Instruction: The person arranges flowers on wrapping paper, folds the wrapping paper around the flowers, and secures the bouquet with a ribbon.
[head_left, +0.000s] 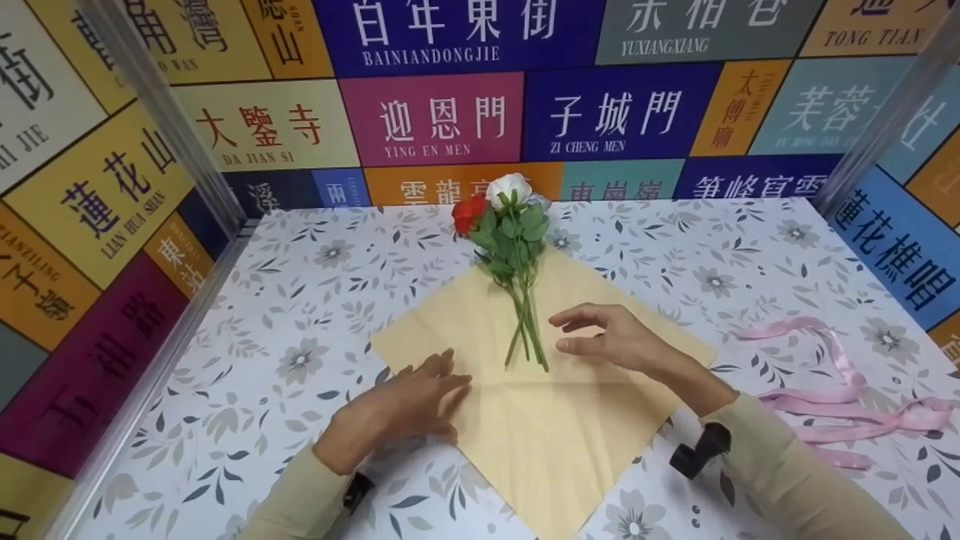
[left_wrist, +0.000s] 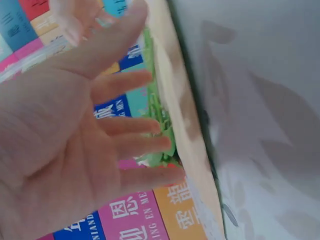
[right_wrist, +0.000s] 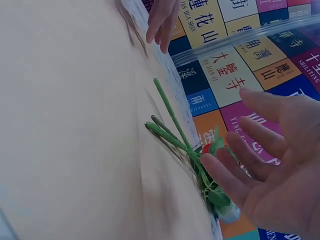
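Note:
A small bunch of flowers (head_left: 517, 247), red and white blooms with green leaves, lies on a sheet of tan wrapping paper (head_left: 570, 435). Its crossed green stems (right_wrist: 172, 130) point toward the person, and the blooms reach past the paper's far corner. Over the paper's left corner area hovers the left hand (head_left: 420, 397), fingers spread and holding nothing. To the right of the stems is the right hand (head_left: 615, 337), its fingers loosely bent and apart from the stems. In the left wrist view the left palm (left_wrist: 75, 150) shows bare.
A pink ribbon (head_left: 847, 375) lies in loose loops on the right side of the table. The tabletop (head_left: 300, 300) has a grey floral print. Behind it stands a wall of colourful sign panels (head_left: 435, 120), with clear edge strips (head_left: 165, 135) at the corners.

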